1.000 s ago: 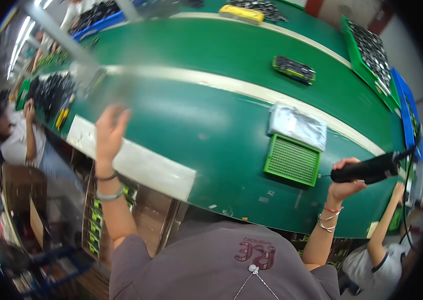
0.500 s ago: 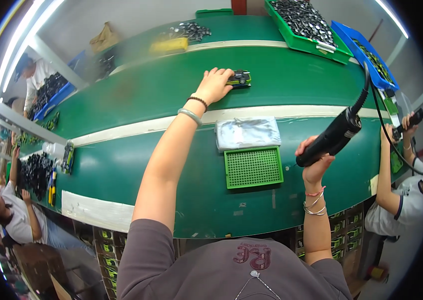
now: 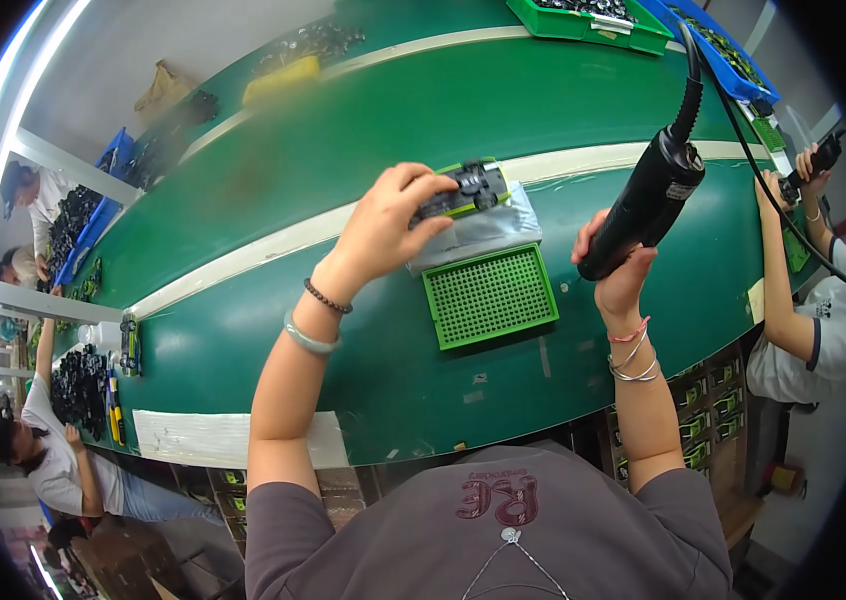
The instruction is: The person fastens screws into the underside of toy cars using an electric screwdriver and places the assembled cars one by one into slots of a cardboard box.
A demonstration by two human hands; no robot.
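Note:
My left hand (image 3: 380, 222) grips a black and green toy car (image 3: 480, 187) by one end, its underside with the wheels facing up. The car is held above a pale, plastic-looking packet (image 3: 518, 222) behind the green perforated tray (image 3: 491, 298). In my right hand (image 3: 621, 278) is a black corded electric screwdriver (image 3: 649, 195), its cord rising from the top. The screwdriver's lower end points down and left, to the right of the tray. Its tip is too small to make out clearly.
Far right stand a green bin (image 3: 633, 38) of small parts and a blue bin (image 3: 748, 75). On the left lie black parts (image 3: 78, 390), yellow-handled tools (image 3: 116, 410) and another toy car (image 3: 129, 345). Co-workers sit on both sides; a person's hands (image 3: 808, 175) at right hold a similar tool.
My left hand has brought the toy car from the far strip of the table toward me, over the packet. My right hand still holds the screwdriver beside the tray. The view has shifted.

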